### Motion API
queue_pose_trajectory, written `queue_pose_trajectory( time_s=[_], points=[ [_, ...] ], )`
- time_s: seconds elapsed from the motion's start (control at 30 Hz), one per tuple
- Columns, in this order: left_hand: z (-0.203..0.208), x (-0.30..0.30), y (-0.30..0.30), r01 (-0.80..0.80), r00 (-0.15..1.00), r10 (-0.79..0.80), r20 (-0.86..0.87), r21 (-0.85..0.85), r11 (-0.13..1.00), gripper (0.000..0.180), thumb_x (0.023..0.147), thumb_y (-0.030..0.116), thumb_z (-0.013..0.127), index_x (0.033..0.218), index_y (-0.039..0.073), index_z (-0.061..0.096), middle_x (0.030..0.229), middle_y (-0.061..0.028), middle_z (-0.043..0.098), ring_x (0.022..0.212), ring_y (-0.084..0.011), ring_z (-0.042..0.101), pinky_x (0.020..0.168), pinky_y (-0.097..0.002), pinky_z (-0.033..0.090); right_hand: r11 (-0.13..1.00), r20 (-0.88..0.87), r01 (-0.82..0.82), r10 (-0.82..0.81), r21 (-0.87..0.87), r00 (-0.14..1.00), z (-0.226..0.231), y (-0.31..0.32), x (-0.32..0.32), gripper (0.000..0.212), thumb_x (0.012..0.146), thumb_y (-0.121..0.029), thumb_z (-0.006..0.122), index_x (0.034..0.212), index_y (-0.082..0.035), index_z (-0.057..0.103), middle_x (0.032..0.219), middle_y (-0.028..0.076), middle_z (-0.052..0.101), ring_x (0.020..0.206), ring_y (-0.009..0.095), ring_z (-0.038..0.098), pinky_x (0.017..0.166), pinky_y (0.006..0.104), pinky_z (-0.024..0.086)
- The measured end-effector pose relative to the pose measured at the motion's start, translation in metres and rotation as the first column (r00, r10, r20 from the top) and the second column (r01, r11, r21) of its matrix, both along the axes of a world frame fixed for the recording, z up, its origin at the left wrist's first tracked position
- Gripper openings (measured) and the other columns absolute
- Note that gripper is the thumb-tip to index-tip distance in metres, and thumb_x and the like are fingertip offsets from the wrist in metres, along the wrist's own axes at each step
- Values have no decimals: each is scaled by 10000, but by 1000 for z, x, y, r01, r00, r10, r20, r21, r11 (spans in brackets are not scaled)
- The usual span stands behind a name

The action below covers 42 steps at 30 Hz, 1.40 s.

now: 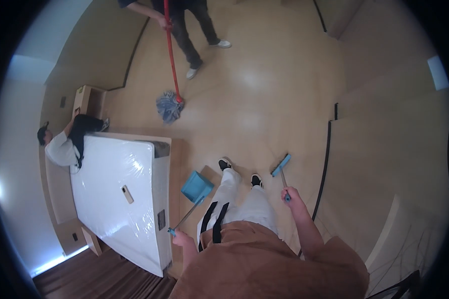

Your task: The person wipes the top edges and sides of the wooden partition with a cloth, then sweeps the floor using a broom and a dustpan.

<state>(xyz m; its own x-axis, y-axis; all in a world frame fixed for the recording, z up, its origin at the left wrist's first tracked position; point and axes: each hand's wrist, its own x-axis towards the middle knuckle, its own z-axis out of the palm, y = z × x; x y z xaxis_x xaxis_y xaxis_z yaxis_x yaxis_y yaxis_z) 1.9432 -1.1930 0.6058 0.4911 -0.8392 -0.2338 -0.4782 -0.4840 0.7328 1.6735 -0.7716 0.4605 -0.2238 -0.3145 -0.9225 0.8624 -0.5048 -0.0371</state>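
My left hand (183, 239) is closed round the upper end of a long thin handle. At that handle's far end a blue dustpan (197, 187) hangs beside my left leg, close to the bed's corner. On the other side, my right hand (294, 196) grips a broom (283, 166) with a short grey handle and a blue head with dark bristles. The broom head is ahead of my right foot, low over the floor; whether it touches cannot be made out.
A plastic-wrapped mattress (112, 187) on a wooden bed frame stands at left, with a phone (127, 194) on it. Another person works a red-handled mop (170, 106) ahead. A second person sits by the wooden nightstand (91, 102). A wall with dark skirting (324, 169) runs along the right.
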Motion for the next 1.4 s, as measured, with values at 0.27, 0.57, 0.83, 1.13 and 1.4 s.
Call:
queue_pose_trajectory(
  time_s=[0.27,0.57,0.83,1.13,1.4],
  points=[
    [-4,-57,-45,99,994,-100,36,40,994,243,751,160,633,645,-40,544,541,-86,484,467,-202,448,453,-384,343,987,-128,119,-105,108,986,-50,52,45,147,845,-95,420,702,-83,392,552,53,452,441,175,463,413,297,410],
    [-37,-85,-103,146,983,-123,-133,174,974,188,744,104,666,641,3,546,520,-49,467,423,-162,413,419,-354,320,870,-213,-307,407,385,888,-165,-116,-16,27,795,-49,426,809,-57,448,552,112,464,426,243,474,368,375,381],
    [-29,-69,-121,92,994,-86,-73,87,992,196,743,95,661,623,-8,544,513,-56,472,419,-154,428,409,-338,328,976,-137,-189,204,112,969,-57,-292,-104,206,816,-54,433,622,-109,391,490,76,403,397,207,421,364,343,326],
    [-34,-85,-138,222,975,-223,-4,110,969,192,765,120,674,705,-46,597,557,-86,542,469,-187,506,448,-370,387,934,-284,-323,354,151,891,-27,-208,-121,344,914,-204,485,586,-135,410,475,5,410,365,138,386,350,285,297],
    [-52,-106,-161,388,894,-389,221,52,920,283,719,168,696,733,-110,647,626,-202,618,566,-285,575,601,-465,428,945,-110,-196,230,261,967,-38,-81,-98,94,877,-121,455,794,-106,413,534,20,391,380,155,380,330,315,315]
  ],
)
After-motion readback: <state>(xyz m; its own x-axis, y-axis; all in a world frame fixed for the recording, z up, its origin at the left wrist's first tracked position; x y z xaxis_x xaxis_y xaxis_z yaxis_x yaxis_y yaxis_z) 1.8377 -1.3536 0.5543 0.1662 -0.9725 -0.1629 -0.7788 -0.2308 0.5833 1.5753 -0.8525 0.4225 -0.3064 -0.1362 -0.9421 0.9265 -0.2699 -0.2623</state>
